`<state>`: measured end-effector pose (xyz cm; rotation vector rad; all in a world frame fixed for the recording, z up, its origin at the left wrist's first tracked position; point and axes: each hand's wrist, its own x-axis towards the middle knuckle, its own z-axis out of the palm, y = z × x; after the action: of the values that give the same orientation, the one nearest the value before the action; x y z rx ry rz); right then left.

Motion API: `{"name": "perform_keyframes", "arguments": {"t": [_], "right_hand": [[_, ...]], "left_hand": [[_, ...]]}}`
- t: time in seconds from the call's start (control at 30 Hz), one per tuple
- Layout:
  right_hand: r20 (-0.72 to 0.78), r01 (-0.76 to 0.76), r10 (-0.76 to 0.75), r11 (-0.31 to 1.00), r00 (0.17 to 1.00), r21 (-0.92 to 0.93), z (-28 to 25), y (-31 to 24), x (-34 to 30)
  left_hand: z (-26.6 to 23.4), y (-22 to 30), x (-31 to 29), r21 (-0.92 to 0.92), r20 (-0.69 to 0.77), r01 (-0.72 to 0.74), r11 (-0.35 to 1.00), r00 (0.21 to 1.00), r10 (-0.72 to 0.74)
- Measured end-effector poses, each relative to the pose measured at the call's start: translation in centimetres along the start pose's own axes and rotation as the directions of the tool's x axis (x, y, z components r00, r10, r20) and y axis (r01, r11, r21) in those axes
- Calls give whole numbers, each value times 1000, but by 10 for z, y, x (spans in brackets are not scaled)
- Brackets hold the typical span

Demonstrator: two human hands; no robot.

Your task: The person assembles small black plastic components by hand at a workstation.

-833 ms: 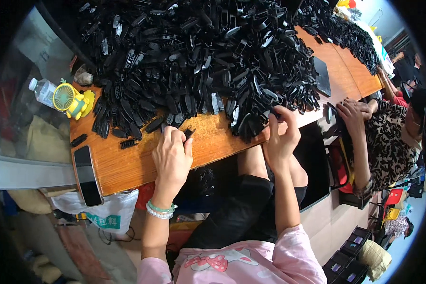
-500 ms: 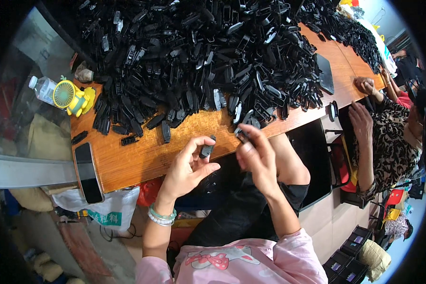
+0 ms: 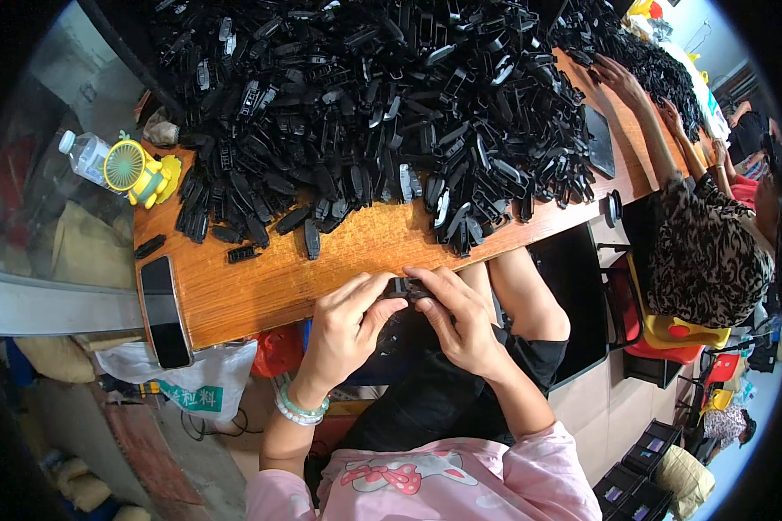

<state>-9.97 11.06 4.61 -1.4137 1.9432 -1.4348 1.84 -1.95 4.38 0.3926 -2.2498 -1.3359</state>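
My left hand (image 3: 343, 326) and my right hand (image 3: 465, 326) meet just off the table's front edge. Between their thumbs and fingertips is a small black plastic part (image 3: 399, 287), pinched on the left. My right fingers close on a black plastic piece (image 3: 419, 292) that touches it; the fingertips hide most of both. Past my hands, a large pile of black plastic parts (image 3: 321, 122) covers the back of the wooden table (image 3: 261, 300). A few loose black parts (image 3: 242, 253) lie in front of the pile.
At the left edge lie a phone (image 3: 165, 313), a yellow toy-shaped fan (image 3: 133, 172) and a clear bottle (image 3: 87, 159). A dark flat plate (image 3: 598, 141) rests at the pile's right. Another person's arm (image 3: 647, 113) reaches across the table there. A dark bin (image 3: 569, 300) stands below the edge.
My hands have come together, bringing the two black pieces into contact. The person at the right has stretched an arm forward to the parts on the table.
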Motion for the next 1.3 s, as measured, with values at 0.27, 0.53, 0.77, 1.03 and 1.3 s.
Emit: {"name": "perform_keyframes", "arguments": {"t": [0.27,0.53,0.77,1.03,1.3], "right_hand": [[-11,139,-142,977,990,-160,10,13,-5],[-108,175,-215,937,971,-301,17,4,5],[-116,-129,165,954,980,269,13,10,-4],[112,-124,108,982,988,144,10,9,7],[-478,-163,-126,840,869,-518,-25,51,29]], "left_hand": [[-3,9,5,138,12,-103,985,995,102],[18,0,-2,-201,-131,65,977,987,-93],[6,-3,-8,-599,77,218,770,973,-216],[-19,-31,1,-249,-236,146,957,950,-206],[-41,-71,18,226,-371,317,921,902,-220]]}}
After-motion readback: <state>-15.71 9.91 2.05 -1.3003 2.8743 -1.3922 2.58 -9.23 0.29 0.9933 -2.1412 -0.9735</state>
